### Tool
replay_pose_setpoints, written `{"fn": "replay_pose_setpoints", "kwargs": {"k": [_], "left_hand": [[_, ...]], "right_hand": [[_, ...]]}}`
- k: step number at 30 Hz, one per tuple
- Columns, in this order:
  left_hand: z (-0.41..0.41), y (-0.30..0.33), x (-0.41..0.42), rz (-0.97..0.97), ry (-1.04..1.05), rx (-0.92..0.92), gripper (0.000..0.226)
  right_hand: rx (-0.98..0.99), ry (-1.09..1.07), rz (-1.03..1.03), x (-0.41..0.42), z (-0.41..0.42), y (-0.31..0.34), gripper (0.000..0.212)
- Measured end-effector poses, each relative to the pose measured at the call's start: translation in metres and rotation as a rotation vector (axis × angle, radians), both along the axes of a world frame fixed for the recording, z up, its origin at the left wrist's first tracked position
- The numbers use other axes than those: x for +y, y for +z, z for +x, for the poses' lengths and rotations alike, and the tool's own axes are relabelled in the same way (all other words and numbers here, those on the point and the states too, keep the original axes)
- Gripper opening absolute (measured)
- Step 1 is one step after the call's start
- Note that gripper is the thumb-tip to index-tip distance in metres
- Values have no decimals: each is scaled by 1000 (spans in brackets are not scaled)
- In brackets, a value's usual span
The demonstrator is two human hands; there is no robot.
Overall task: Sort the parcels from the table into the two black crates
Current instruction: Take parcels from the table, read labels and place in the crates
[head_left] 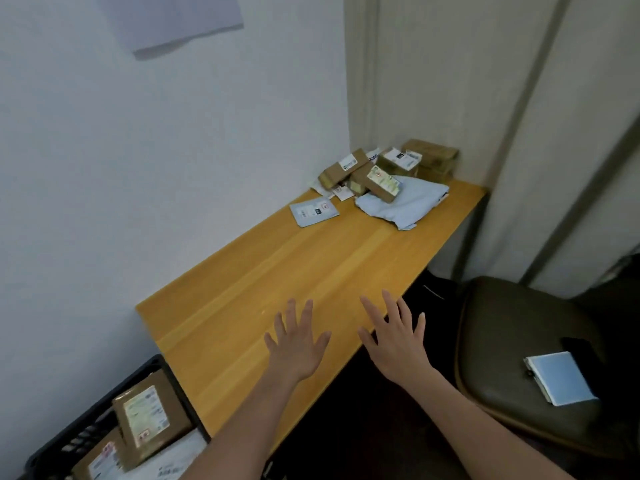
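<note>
Parcels (384,174) lie heaped at the wooden table's (277,271) far corner, at 12 o'clock, against a white wall. Nearest, a black crate (86,431) at 8 o'clock holds labelled boxes (145,417); the frame edge cuts it off. Left hand (298,344) and right hand (398,337) are over the near table edge, fingers spread wide, holding nothing, well apart from the heap. A brown chair (512,341) at 3 o'clock bears a notebook (559,377). Label print is unreadable.

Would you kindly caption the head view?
Open hands over table; parcels await sorting.
</note>
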State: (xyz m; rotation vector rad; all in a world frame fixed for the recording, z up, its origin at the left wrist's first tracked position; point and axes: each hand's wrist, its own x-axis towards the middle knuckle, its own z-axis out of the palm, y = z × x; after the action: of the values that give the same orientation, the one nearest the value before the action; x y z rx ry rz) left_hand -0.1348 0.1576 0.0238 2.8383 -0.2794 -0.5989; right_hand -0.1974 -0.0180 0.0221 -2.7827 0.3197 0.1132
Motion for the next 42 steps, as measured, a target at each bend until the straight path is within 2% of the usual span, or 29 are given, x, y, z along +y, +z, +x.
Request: {"fn": "replay_pose_setpoints", "kwargs": {"k": [4, 11, 18, 25, 31, 37, 42], "left_hand": [[46, -16, -17, 0, 9, -34, 72], [156, -32, -61, -48, -32, -4, 70], [241, -28, -95, -72, -45, -5, 67], [301, -58, -112, -96, 73, 70, 66], [352, -92, -125, -50, 242, 137, 66], [396, -110, -151, -29, 319, 189, 65], [412, -132, -140, -25, 410, 230, 64]], "right_hand": [[59, -1, 12, -25, 29, -14, 63], [140, -84, -59, -99, 131, -16, 67], [127, -109, -47, -129, 217, -12, 66], [229, 24, -28, -151, 300, -40, 69], [288, 220, -27, -168, 394, -76, 69], [338, 394, 20, -190, 478, -109, 68], [398, 524, 66, -174, 537, -137, 70]]}}
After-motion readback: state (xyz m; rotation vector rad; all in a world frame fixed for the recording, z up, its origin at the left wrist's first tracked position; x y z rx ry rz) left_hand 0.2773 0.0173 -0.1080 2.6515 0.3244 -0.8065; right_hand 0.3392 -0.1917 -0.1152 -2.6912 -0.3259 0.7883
